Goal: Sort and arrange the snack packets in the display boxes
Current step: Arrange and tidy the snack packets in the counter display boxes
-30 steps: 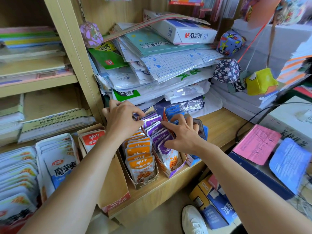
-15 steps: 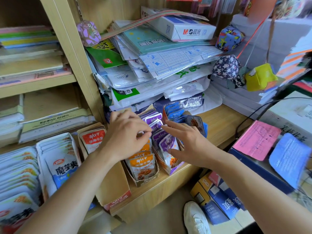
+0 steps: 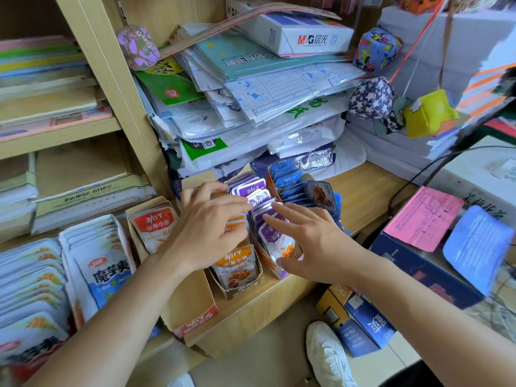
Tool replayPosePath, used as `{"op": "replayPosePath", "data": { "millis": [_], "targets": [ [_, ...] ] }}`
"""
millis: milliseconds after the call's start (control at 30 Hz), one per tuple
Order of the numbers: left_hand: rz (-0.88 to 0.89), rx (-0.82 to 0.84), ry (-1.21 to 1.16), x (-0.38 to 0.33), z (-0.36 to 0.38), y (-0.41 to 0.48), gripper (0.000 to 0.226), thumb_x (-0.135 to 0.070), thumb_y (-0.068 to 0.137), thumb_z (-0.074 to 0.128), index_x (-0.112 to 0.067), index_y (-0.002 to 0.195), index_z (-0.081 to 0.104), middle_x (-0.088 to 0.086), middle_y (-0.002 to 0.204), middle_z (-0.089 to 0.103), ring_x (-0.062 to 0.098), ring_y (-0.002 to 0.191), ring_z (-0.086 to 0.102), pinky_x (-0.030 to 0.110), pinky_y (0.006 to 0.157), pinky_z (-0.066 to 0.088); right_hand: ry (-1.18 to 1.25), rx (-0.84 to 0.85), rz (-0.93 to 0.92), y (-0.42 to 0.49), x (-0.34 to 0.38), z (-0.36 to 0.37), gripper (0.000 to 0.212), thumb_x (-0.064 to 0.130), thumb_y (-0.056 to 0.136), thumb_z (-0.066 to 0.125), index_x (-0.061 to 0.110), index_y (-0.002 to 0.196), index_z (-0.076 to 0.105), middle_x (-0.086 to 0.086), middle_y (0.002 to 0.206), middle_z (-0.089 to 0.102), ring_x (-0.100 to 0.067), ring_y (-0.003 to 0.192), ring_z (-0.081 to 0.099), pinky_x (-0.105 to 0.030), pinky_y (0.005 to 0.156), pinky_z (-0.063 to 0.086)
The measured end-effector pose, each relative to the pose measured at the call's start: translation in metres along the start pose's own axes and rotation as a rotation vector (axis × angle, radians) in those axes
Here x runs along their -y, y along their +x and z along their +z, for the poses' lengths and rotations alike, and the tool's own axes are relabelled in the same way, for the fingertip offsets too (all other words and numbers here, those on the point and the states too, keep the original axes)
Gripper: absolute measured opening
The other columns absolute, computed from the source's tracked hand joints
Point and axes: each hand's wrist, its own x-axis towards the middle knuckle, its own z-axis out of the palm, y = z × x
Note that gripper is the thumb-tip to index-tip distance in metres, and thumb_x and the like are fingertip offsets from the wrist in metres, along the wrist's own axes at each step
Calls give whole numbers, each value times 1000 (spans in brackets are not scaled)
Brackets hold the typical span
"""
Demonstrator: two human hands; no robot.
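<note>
Straightening purple packets (image 3: pixel 272 236) is judged underway; right hand (image 3: pixel 315 247) lies flat-fingered, grip of left hand (image 3: pixel 206 230) untellable; leaning blue packets (image 3: pixel 318 195), two o'clock, await squaring.

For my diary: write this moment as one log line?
left hand: rests over orange packets | right hand: flat on purple packets | blue packets: farthest right
</note>
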Motion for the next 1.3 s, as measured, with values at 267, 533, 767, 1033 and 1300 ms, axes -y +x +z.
{"op": "replayPosePath", "data": {
  "millis": [267,533,767,1033,1300],
  "targets": [
    [175,-280,-22,-46,4,-13,13,-41,81,75,-30,84,78,-17,87,72,16,97,59,42,86,35,208,-288,106,-24,-16,-14,47,19,87,72,21,133,61,8,111,63,-8,94,60,-36,79,57],
    [324,-67,282,-96,54,-39,14,-25,93,60,-18,98,70,2,94,72,27,93,60,43,83,40,265,-380,321,-57,-65,-9,25,14,81,80,16,105,72,3,92,63,-14,77,60,-41,73,56],
    [260,-64,477,-108,56,-37,18,-6,85,50,-13,73,62,9,65,66,29,76,55,41,76,37,434,-263,585,-60,-80,5,86,36,76,85,17,147,40,-3,131,50,-18,112,54,-35,88,51],
    [134,-58,399,-110,45,-42,20,-30,89,60,-17,78,71,0,74,72,23,82,59,39,80,40,616,-96,485,-60,-84,9,85,38,81,80,26,151,34,1,134,54,-16,110,57,-32,89,53],
    [-147,30,-83,-139,41,32,24,-37,91,68,-31,113,74,-11,111,72,14,106,58,27,83,41,591,-158,469,-53,-89,15,62,42,78,82,21,129,57,-1,115,53,-16,96,60,-34,80,57]
  ]
}}
